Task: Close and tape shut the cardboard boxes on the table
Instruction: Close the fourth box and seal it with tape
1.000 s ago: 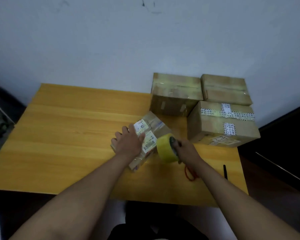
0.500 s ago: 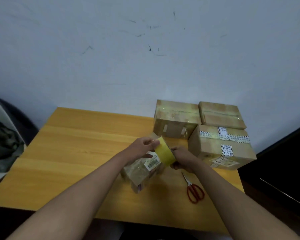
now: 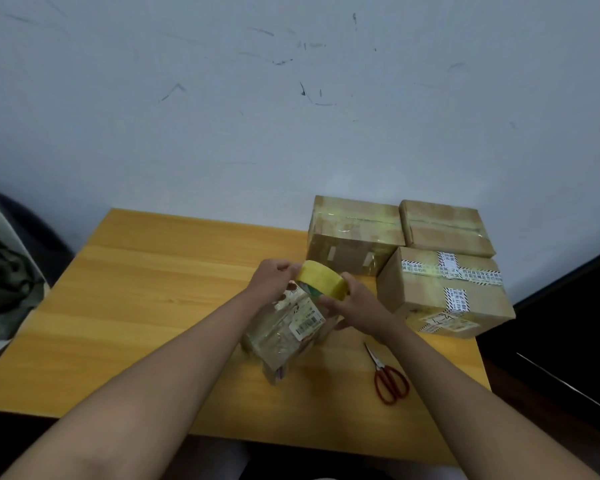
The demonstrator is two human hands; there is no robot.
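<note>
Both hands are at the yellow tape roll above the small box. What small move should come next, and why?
Probably pull a strip free. The right hand grips the tape roll and the left hand pinches at its edge, just above the small box. No strip shows between roll and box yet, and the scissors lie untouched on the table.

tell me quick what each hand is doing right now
Left hand: pinching the edge of the tape roll.
Right hand: gripping the tape roll.
</note>
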